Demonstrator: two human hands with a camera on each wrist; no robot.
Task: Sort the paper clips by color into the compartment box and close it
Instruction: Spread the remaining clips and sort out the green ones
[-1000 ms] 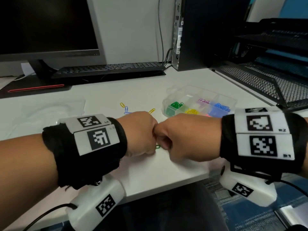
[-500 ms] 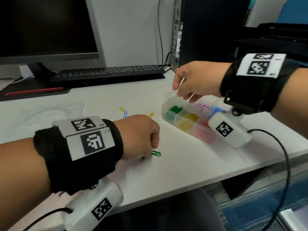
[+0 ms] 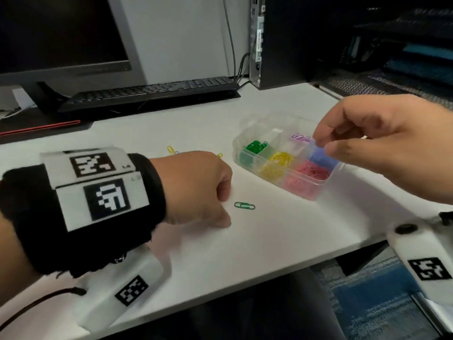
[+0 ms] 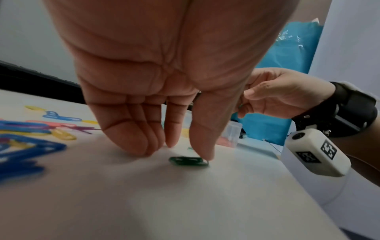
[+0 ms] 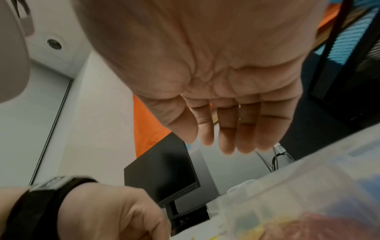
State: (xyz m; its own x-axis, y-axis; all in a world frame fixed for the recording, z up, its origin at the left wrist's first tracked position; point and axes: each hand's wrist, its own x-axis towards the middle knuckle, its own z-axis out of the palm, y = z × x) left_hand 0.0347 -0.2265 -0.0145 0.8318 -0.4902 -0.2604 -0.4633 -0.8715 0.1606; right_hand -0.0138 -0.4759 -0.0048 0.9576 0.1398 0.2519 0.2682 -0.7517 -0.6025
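Your left grip presses a thumb tip on a green paper clip lying flat on the counter, not yet pinched. Right grip, loosely curled, empty, hovers above the compartment box at two o'clock. Risk: the clip skids from under your thumb.

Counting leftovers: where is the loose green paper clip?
In the head view, the green paper clip lies on the desk between the left hand and the compartment box.

Black wristbands, white tag plates, cabled white cameras.
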